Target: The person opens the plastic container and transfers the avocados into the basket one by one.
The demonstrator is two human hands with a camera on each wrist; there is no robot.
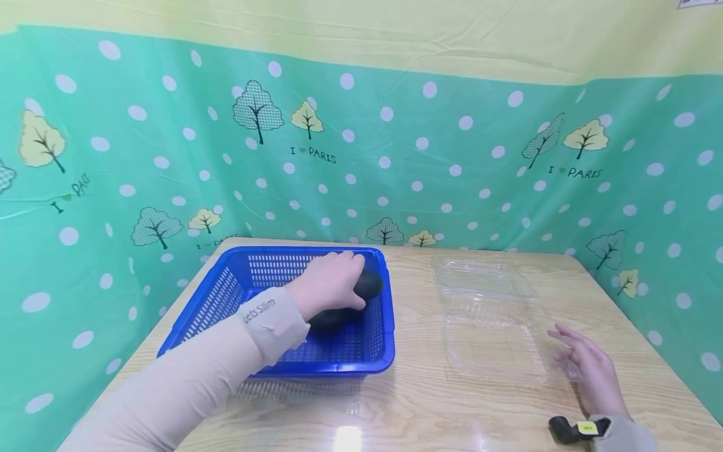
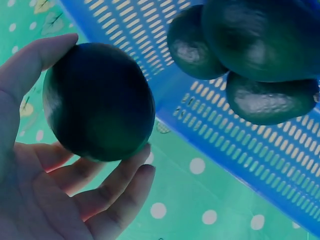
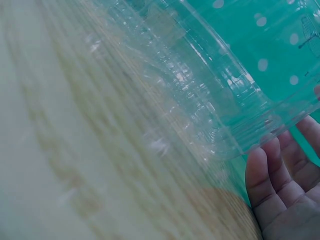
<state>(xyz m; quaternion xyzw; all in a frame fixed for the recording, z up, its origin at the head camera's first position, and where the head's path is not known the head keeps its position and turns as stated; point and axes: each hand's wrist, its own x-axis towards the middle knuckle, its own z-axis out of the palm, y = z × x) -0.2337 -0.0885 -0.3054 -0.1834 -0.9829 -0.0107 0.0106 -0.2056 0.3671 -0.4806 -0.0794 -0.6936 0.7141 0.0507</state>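
My left hand (image 1: 333, 282) reaches into the blue plastic basket (image 1: 390, 339), thumb and fingers curled round a dark green avocado (image 2: 100, 102). In the left wrist view, several more avocados, such as a smaller one (image 2: 272, 97), lie together in the basket. My right hand (image 1: 590, 364) rests at the right edge of a clear plastic clamshell container (image 1: 491, 339). Its fingers are relaxed, with the fingertips (image 3: 257, 162) right at the container's rim in the right wrist view. The container's lid (image 1: 480, 276) is folded back.
Both containers stand on a light wooden table (image 1: 415, 402), the basket left and the clamshell right. A green dotted cloth (image 1: 390, 144) with printed trees hangs behind the table and along both sides. A black band (image 1: 578, 430) is on the right wrist.
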